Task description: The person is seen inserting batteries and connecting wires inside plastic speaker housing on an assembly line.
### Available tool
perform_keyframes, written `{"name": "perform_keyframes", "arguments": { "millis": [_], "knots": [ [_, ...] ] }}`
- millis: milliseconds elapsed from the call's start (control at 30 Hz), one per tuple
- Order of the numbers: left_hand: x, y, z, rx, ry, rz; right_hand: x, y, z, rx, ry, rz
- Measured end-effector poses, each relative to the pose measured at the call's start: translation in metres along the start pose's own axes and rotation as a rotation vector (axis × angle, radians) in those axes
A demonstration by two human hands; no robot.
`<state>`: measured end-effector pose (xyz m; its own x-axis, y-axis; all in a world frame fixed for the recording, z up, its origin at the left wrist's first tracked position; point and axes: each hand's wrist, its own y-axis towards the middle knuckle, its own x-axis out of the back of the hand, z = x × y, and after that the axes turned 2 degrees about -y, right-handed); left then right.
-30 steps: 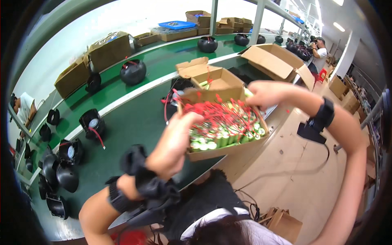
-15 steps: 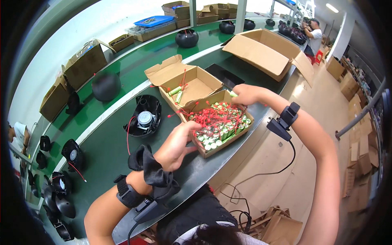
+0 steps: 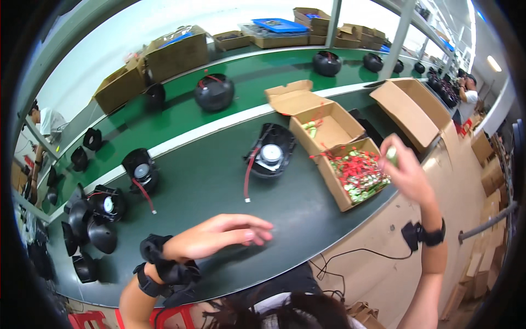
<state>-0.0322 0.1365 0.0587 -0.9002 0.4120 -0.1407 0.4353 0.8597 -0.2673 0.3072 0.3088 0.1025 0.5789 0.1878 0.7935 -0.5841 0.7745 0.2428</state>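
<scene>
My right hand point(image 3: 411, 174) is closed on a green cylindrical battery point(image 3: 391, 157), held up by the right side of a small cardboard box point(image 3: 335, 191). Green batteries with red leads point(image 3: 359, 169) fill this box in a tangled heap. Over the dark green bench my left hand point(image 3: 222, 236) is open, fingers stretched toward the right and nothing in them. Beyond it lies a black half-shell point(image 3: 284, 143) with a round silver speaker point(image 3: 270, 154) in it and a red lead hanging toward me.
Behind the battery box stands an opened carton point(image 3: 342, 127) with a few batteries. A larger carton point(image 3: 408, 112) sits farther right. More speaker shells point(image 3: 141, 171) lie at left. Round black housings point(image 3: 215, 93) stand on the green conveyor point(image 3: 263, 82). Co-workers are at far left and far right.
My right hand has lifted away from the battery box with a battery. My left hand has left the box's near side and moved over the bench. The view has swung left.
</scene>
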Motion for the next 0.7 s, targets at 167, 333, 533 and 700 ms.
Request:
{"name": "perform_keyframes", "arguments": {
  "millis": [167,333,533,700],
  "knots": [
    [0.056,-0.066,0.052,-0.246,0.037,-0.447,-0.096,-0.017,0.077,0.212,-0.124,0.379],
    [0.076,-0.082,0.115,-0.387,-0.003,-0.659,-0.141,0.002,0.076,0.298,-0.523,0.126],
    [0.078,-0.092,0.120,-0.439,-0.078,-0.646,-0.121,0.008,0.077,0.208,-0.534,-0.022],
    [0.073,-0.084,0.117,-0.451,-0.058,-0.602,-0.031,0.032,0.113,0.230,-0.139,-0.143]
  ]
}}
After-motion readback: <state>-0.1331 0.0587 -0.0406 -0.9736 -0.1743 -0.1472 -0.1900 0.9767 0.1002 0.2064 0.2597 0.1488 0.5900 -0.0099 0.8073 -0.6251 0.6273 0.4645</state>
